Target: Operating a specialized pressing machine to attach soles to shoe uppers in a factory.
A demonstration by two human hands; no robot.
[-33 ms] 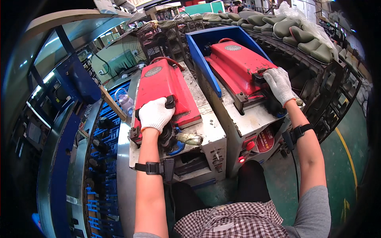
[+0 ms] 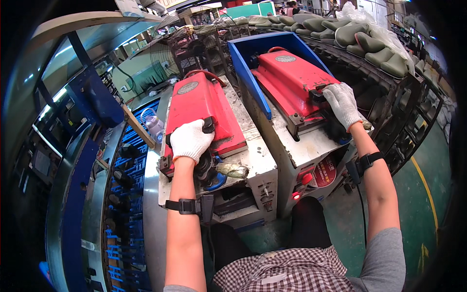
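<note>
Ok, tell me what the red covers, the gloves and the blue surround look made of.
Left red cover, right red cover: probably metal, glossy paint, with worn dark patches. Left glove, right glove: matte white knitted fabric, by its textured surface; fibre unclear. Blue surround: perhaps painted sheet metal, judging by thin, straight panels.

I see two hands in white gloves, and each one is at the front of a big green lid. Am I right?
Not quite: the lids aren't green. The head view shows that the left lid and the right lid are both red. The left hand and right hand are in white gloves, each at the front of a lid.
</note>
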